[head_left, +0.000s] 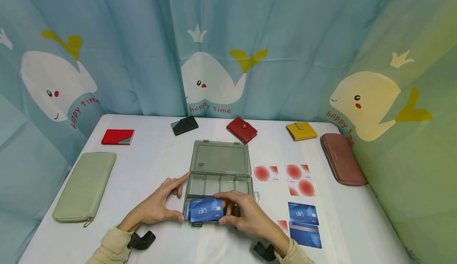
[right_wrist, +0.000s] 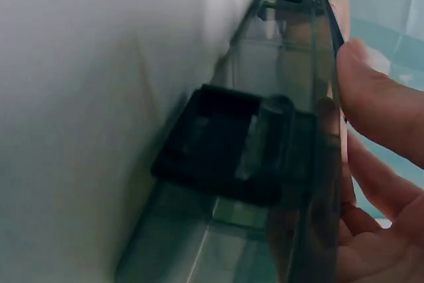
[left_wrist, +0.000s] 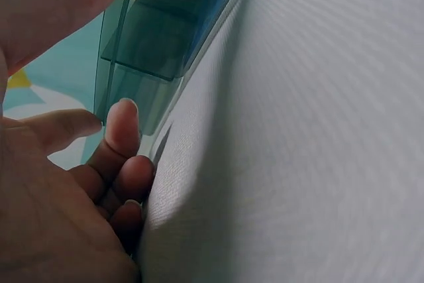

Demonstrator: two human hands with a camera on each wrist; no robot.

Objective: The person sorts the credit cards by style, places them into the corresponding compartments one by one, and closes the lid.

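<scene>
A clear grey compartment box (head_left: 218,184) lies open at the middle of the white table (head_left: 153,157), its lid (head_left: 220,158) flat behind it. My right hand (head_left: 223,208) pinches a blue VIP card (head_left: 205,209) by its edges over the box's front compartment. My left hand (head_left: 181,196) rests against the box's left side, with the index finger straight along it and the thumb at the front corner. The left wrist view shows the fingers (left_wrist: 122,130) beside the box wall (left_wrist: 165,44). In the right wrist view the fingers (right_wrist: 377,104) are at the box rim above its dark latch (right_wrist: 225,144).
Red cards (head_left: 265,173) (head_left: 300,178) and blue cards (head_left: 303,213) (head_left: 305,234) lie to the right of the box. Along the back sit a red case (head_left: 118,136) and black (head_left: 184,125), red (head_left: 241,129) and yellow (head_left: 301,131) wallets. A pink wallet (head_left: 342,159) lies right, a green pouch (head_left: 85,186) left.
</scene>
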